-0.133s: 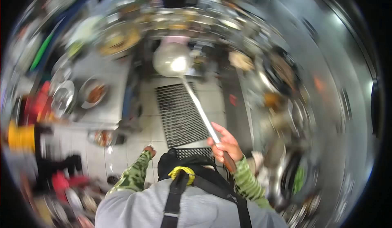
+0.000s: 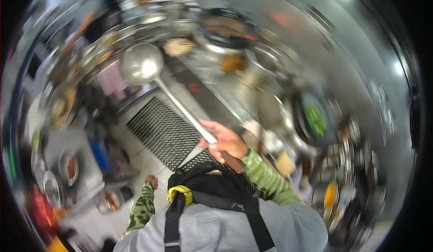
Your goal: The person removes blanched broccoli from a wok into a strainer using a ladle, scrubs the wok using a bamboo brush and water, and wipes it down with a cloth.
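A big metal ladle (image 2: 182,108) with a wooden grip is held in my right hand (image 2: 225,144), its fingers round the lower end of the handle. The round bowl of the ladle points away from me, up and to the left, over the floor area. My left hand (image 2: 152,180) hangs low beside my body, small and blurred; its fingers cannot be made out. Nothing visible touches it. Below the ladle lies a black perforated floor mat (image 2: 158,130).
At the right is a stove counter with a pan of green vegetables (image 2: 315,120) and a dark wok (image 2: 225,28). A steel table (image 2: 76,137) at the left bears a bowl of food (image 2: 70,168). A co-worker (image 2: 88,13) stands at the upper left. A pink cloth (image 2: 112,79) hangs beyond the mat.
The view has swung to the right, so the table and mat have shifted left and the stove side shows more. The ladle is still in my right hand, now slanting further left.
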Motion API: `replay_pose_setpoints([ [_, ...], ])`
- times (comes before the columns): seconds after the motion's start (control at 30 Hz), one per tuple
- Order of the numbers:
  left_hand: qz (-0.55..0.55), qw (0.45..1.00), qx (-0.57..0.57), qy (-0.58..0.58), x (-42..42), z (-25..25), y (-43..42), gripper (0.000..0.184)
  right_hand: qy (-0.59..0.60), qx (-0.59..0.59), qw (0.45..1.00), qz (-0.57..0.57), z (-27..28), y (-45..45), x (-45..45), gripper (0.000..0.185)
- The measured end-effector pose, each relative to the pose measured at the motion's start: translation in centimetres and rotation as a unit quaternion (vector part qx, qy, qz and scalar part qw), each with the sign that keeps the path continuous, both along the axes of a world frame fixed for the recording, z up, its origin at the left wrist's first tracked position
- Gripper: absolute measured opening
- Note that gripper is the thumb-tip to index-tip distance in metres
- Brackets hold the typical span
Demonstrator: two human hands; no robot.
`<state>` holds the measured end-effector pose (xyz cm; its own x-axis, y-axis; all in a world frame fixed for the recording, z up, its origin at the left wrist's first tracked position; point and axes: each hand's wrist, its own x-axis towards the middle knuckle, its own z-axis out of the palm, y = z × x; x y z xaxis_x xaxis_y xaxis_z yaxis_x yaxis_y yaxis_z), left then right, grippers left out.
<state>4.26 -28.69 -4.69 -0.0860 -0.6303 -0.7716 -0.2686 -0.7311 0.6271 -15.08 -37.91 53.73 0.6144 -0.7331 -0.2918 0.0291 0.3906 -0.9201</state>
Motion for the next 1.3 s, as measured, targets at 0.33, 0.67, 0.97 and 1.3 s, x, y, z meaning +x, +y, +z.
replay_pose_setpoints([
  [0.33,-0.208,0.962,-0.017,-0.174,5.2,0.0,-0.2,0.034,-0.112,-0.158,0.897,-0.397,-11.4,22.2,-21.9,0.075],
  [0.67,-0.387,0.655,-0.649,-0.009,-25.3,26.5,5.6,0.031,0.114,-0.132,0.709,-0.684,-21.4,40.0,-30.5,0.071],
  [0.97,-0.411,0.758,-0.412,-0.294,-24.2,32.4,-6.4,0.088,0.498,-0.115,0.624,-0.592,-34.2,41.8,-31.7,0.07],
  [1.3,-0.317,0.919,-0.229,0.041,-20.5,32.9,-10.7,0.049,0.556,-0.105,0.604,-0.561,-35.5,41.6,-33.4,0.07],
])
